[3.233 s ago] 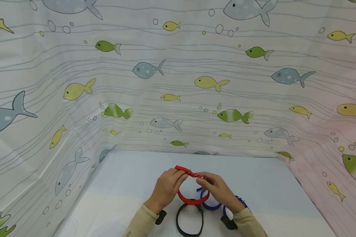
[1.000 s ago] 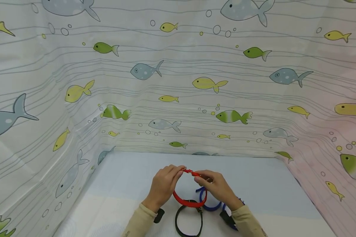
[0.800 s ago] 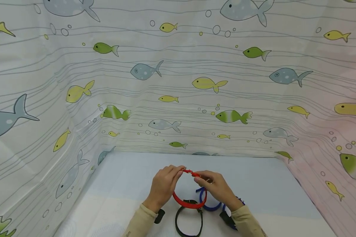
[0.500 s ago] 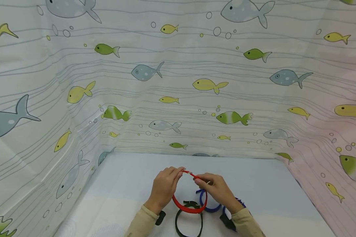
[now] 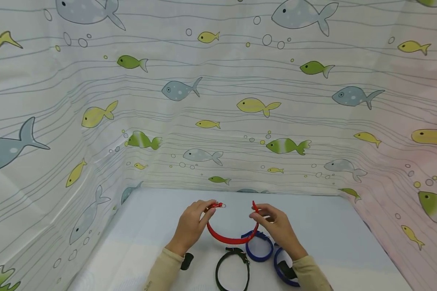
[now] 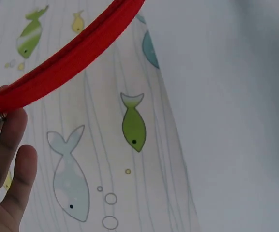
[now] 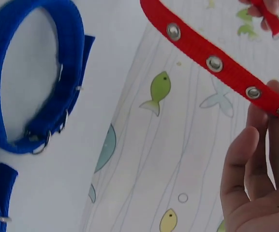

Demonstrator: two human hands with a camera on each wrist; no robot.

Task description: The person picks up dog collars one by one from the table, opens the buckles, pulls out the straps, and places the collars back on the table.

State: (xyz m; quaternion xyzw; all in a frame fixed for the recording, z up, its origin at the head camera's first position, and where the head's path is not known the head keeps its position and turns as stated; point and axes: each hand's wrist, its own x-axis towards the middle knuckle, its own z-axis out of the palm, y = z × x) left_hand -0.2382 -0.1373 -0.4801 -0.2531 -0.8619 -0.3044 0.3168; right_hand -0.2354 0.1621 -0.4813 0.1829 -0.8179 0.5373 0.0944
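A red collar (image 5: 231, 241) hangs in an open curve between the two hands, its ends apart, above the white table. The left hand (image 5: 189, 224) pinches the buckle end; in the left wrist view the fingers (image 6: 14, 128) sit against the red webbing (image 6: 71, 60) beside a metal ring. At the other end, the right hand (image 5: 275, 224) pinches the strap near its tip, which sticks up past the fingers. The right wrist view shows metal eyelets (image 7: 214, 63) along this strap, with the fingertips at its lower edge.
Below the red collar lies a black collar (image 5: 217, 270), buckled into a loop. To its right is a blue collar (image 5: 252, 257), and a second blue collar (image 5: 276, 267) lies partly behind the right forearm. Fish-patterned sheets (image 5: 189, 186) enclose the table at the back and sides.
The red collar's strap has come out of its buckle, so the loop is now open. The hands have drawn apart, left hand leftward and right hand rightward.
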